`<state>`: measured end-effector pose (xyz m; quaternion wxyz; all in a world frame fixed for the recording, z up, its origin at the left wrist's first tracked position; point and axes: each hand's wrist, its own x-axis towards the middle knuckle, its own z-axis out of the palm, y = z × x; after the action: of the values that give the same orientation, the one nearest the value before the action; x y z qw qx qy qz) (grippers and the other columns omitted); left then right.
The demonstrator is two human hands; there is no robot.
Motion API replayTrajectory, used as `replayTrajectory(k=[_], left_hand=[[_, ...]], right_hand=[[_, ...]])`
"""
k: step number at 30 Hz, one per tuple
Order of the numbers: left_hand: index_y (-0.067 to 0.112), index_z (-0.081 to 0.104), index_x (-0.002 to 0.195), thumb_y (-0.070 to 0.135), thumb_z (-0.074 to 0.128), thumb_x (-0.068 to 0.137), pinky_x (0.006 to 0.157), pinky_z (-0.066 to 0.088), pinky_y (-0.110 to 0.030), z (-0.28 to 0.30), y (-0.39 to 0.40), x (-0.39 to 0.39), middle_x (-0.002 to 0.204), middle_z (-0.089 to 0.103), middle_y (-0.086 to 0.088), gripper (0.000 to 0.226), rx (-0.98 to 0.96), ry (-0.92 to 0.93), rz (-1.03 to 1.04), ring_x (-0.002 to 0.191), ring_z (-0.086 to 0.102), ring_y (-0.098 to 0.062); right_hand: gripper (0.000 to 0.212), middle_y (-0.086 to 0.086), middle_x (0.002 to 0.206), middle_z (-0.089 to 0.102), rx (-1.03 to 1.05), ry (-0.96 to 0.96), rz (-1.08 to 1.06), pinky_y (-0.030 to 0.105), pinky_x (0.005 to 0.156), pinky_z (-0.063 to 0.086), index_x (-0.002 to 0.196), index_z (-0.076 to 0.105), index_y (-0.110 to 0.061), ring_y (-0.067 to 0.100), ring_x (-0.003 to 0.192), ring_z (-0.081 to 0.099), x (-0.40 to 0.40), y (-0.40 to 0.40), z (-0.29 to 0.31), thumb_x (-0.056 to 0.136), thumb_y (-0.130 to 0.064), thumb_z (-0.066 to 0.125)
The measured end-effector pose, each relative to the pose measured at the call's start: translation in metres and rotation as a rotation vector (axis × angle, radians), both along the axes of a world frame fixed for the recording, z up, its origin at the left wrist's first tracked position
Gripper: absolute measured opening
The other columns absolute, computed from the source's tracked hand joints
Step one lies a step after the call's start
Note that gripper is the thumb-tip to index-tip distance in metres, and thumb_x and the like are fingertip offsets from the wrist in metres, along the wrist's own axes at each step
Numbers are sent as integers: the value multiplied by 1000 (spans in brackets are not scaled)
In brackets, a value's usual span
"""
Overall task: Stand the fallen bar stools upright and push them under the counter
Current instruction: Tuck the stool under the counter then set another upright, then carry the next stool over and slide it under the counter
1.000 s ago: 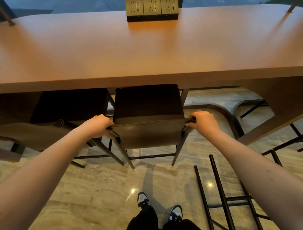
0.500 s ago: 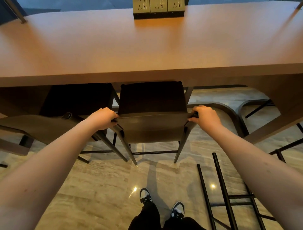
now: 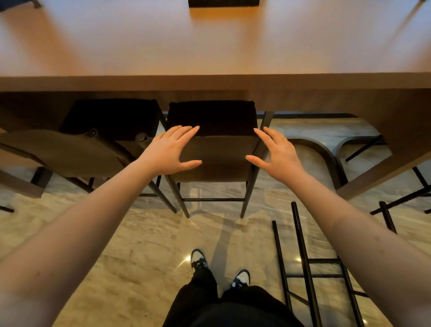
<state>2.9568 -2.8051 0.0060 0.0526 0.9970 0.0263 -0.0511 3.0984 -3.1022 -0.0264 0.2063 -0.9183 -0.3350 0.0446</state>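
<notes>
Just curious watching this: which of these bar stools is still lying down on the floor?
The stool at lower right: its black legs and rungs lie flat on the floor. The middle stool and the left stool stand upright at the counter.

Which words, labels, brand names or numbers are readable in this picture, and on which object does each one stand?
None can be read.
The black socket box at the far edge of the brown wooden counter is cut off and blurred; no marking shows.
The black-and-white sneakers show no legible logo.

both arms outstretched; left grip [image 3: 171,150], right grip [image 3: 276,152] splayed
</notes>
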Motion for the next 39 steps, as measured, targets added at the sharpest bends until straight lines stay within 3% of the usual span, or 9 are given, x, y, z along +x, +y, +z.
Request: replayTrajectory(k=[6,13,20,23,26,30,33,37,39], left_hand=[[30,7,157,69,44,88,117,22,-47,30,-36,-13,161,22,-1,87,7,-159,-73,147,19,-22],[31,8,157,69,40,90,117,16,-45,47,-121,-35,161,21,0,83,-49,-253,-347,149,14,-22],[32,3,157,72,37,86,120,11,-47,12,-248,-125,164,11,0,88,-238,-156,-596,150,5,-24],[36,-1,155,74,36,85,117,8,-45,-12,-292,-160,164,10,-2,88,-248,-127,-635,150,5,-25],[37,-1,155,76,36,83,114,9,-44,-28,-356,-197,163,11,-1,90,-224,-96,-713,149,7,-24],[41,-8,153,85,22,80,115,12,-47,-32,-443,-248,163,11,0,91,-254,-55,-857,149,8,-25],[37,-2,155,80,29,83,116,17,-50,-33,-509,-291,162,16,-3,89,-264,-47,-978,149,11,-25],[29,7,156,77,31,85,117,19,-49,-47,-613,-358,161,20,-6,88,-259,-19,-1061,148,13,-27],[32,4,155,79,30,85,117,19,-49,-63,-662,-391,162,16,-3,88,-279,15,-1048,149,11,-25]], right_hand=[[79,-1,160,21,124,-28,-37,49,117,21,153,17,-37,19,147,16,-50,-40,10,86,-69,46],[78,-3,160,21,200,19,-252,51,116,24,152,18,-39,17,147,15,-156,-130,-2,86,-69,45],[78,-5,160,22,253,-44,-603,44,117,24,153,16,-36,13,147,18,-325,-235,-30,89,-66,49],[78,-2,160,25,256,8,-711,46,117,25,153,15,-37,17,147,20,-382,-262,-35,88,-67,47],[79,2,158,28,243,-16,-855,40,117,24,153,20,-27,18,145,23,-454,-308,-36,89,-61,52],[78,4,157,30,227,-49,-1006,39,117,25,153,24,-21,18,145,23,-548,-377,-37,91,-55,57],[80,2,159,27,239,-28,-1113,41,118,23,154,23,-24,18,146,22,-606,-427,-38,89,-63,50],[74,-1,155,33,270,-92,-1177,17,115,14,152,23,-31,6,142,23,-687,-502,-47,91,-65,46],[74,-5,158,28,280,-61,-1206,23,115,17,153,18,-36,9,145,22,-723,-542,-56,91,-67,45]])
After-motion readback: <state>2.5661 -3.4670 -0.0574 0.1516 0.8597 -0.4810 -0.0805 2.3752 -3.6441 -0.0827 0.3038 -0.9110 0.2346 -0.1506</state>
